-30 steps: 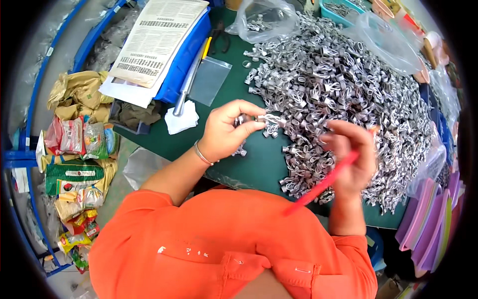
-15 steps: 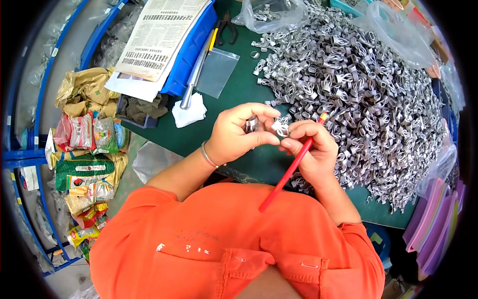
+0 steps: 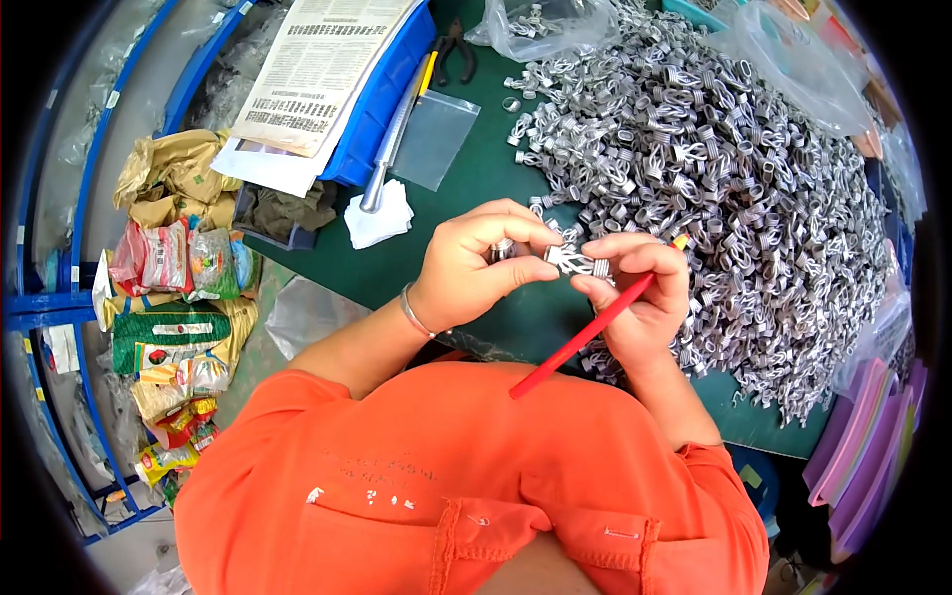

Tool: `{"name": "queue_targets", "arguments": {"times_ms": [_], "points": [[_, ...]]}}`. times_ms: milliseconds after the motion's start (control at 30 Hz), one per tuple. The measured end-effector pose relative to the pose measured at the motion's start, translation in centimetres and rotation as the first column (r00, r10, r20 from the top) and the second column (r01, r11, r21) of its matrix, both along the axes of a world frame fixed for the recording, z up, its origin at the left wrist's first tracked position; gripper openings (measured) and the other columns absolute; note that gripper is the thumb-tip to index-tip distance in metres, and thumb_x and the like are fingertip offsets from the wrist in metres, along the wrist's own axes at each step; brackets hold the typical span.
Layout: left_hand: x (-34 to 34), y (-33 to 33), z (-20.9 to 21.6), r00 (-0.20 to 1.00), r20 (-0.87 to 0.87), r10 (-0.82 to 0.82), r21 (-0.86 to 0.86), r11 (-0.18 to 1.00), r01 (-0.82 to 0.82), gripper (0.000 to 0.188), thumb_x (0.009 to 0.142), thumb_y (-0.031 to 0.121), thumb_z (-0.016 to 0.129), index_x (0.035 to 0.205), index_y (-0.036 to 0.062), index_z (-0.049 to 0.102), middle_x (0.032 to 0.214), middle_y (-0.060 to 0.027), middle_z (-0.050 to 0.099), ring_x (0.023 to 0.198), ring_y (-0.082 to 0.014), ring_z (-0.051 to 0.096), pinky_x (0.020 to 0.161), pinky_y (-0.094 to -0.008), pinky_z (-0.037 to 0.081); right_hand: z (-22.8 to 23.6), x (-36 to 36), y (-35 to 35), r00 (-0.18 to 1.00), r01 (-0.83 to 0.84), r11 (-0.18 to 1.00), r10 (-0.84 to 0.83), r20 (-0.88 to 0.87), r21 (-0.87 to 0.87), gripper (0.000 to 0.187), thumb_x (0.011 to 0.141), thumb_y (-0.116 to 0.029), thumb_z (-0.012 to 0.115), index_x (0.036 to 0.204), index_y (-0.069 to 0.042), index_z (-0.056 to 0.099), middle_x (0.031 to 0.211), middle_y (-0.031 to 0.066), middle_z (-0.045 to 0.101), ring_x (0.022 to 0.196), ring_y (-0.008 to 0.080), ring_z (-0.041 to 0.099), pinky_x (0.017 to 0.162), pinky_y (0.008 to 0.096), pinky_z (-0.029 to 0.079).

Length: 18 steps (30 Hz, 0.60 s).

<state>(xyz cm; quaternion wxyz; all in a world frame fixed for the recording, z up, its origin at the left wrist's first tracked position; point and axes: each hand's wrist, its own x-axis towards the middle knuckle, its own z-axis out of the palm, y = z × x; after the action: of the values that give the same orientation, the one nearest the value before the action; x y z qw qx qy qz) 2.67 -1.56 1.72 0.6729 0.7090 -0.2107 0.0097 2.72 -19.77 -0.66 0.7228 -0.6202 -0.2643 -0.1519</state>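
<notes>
A small silvery metal piece with open looped strands and a ribbed end (image 3: 573, 262) is stretched between my two hands, above the near edge of the pile. My left hand (image 3: 474, 260) pinches one end between thumb and forefinger. Another shiny metal part (image 3: 503, 248) is tucked behind in its curled fingers. With thumb and fingertips, my right hand (image 3: 643, 297) grips the ribbed end. A slim red pen-like stick (image 3: 585, 335) with a yellowish tip also lies across that hand, slanting down toward the orange shirt.
A large heap of similar metal pieces (image 3: 714, 169) covers the right of the green table (image 3: 397, 268). At the back left are a blue tray (image 3: 382, 109) with papers, pliers (image 3: 454, 52), a knife (image 3: 389, 149) and a clear bag (image 3: 436, 139). Purple sheets (image 3: 863, 446) stand at right.
My right hand has shifted slightly right and tilted the red stick. More of the metal piece, with its ribbed end, shows between my hands. My left hand has hardly moved.
</notes>
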Motion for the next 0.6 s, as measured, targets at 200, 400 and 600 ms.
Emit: {"name": "queue_targets", "arguments": {"times_ms": [200, 400, 600], "points": [[-0.5, -0.7, -2.0, 0.848, -0.492, -0.198, -0.366, 0.931, 0.005, 0.018, 0.08, 0.002, 0.061, 0.097, -0.0011, 0.061, 0.088, -0.0072, 0.059, 0.058, -0.0087, 0.054, 0.046, -0.0184, 0.042, -0.1, -0.4, 0.4, 0.999, -0.052, 0.991, 0.052, 0.002, 0.123, 0.038, 0.069, 0.009, 0.068, 0.086, -0.004, 0.036, 0.093, 0.0198, 0.058, 0.076, 0.0189, 0.06, 0.057, 0.0252, 0.049], [0.6, -0.8, -2.4, 0.565, -0.677, -0.471, -0.661, 0.727, -0.186, 0.017, 0.089, 0.015, 0.049, 0.099, 0.0027, 0.053, 0.079, -0.0063, 0.057, 0.062, -0.0111, 0.055, 0.042, -0.0201, 0.041, 0.1, -0.1, 0.0, 0.999, -0.045, 0.999, 0.045, 0.03, 0.005, 0.029, 0.072, 0.002, 0.068, 0.083, -0.003, 0.041, 0.095, 0.02, 0.06, 0.071, 0.0183, 0.058, 0.059, 0.0263, 0.048], [5.4, -0.1, -4.4, 0.961, 0.11, 0.254, 0.509, 0.816, -0.274, 0.02, 0.068, 0.015, 0.074, 0.075, 0.0027, 0.059, 0.07, -0.0044, 0.054, 0.061, -0.011, 0.052, 0.051, -0.0251, 0.042, -0.1, -0.3, -0.1, 0.986, 0.118, 0.993, -0.114, -0.124, 0.025, 0.018, 0.081, 0.0, 0.059, 0.082, -0.002, 0.041, 0.087, 0.0177, 0.06, 0.073, 0.0164, 0.057, 0.066, 0.0259, 0.046]]}}
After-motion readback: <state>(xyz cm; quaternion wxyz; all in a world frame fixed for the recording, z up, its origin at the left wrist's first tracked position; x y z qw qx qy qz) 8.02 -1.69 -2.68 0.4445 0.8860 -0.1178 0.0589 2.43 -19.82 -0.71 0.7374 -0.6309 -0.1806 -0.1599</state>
